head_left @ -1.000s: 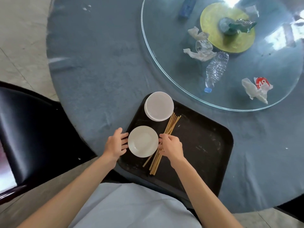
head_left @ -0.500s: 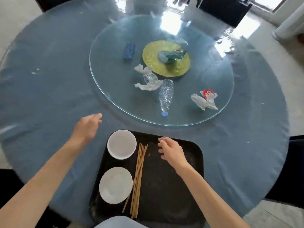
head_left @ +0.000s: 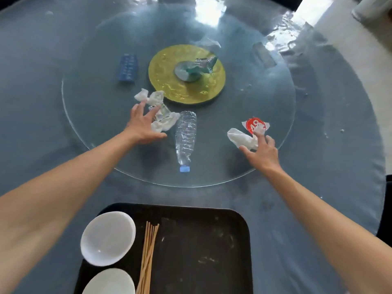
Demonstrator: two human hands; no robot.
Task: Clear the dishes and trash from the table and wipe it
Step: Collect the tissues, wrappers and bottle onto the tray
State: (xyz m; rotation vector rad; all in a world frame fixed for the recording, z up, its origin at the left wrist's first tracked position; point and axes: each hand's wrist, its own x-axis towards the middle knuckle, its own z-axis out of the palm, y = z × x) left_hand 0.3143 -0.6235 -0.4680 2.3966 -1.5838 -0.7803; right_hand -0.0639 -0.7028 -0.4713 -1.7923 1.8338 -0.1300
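Observation:
Both arms reach onto the glass turntable (head_left: pixel 89 128). My left hand (head_left: pixel 142 124) has spread fingers touching a crumpled clear plastic cup (head_left: pixel 162 112) among white crumpled napkins (head_left: pixel 164 124). My right hand (head_left: pixel 262 149) touches another crumpled white napkin (head_left: pixel 240 140), its forefinger on a red-and-white wrapper (head_left: pixel 254 125). An empty plastic bottle (head_left: pixel 185 136) with a blue cap lies between the hands. Near me a black tray (head_left: pixel 201 251) holds two white dishes (head_left: pixel 108 237) and several wooden chopsticks (head_left: pixel 148 257).
A yellow disc (head_left: pixel 186 81) with a crushed greenish bottle (head_left: pixel 199 66) sits at the turntable's centre. A blue pack (head_left: pixel 128 67) lies left of it. Another napkin (head_left: pixel 142 95) lies beyond my left hand. The round table (head_left: pixel 318 187) has a blue plastic-covered cloth.
Both hands left the tray and reached forward onto the turntable, the left to the cup and napkins, the right to the napkin and wrapper. The view tilted up and forward.

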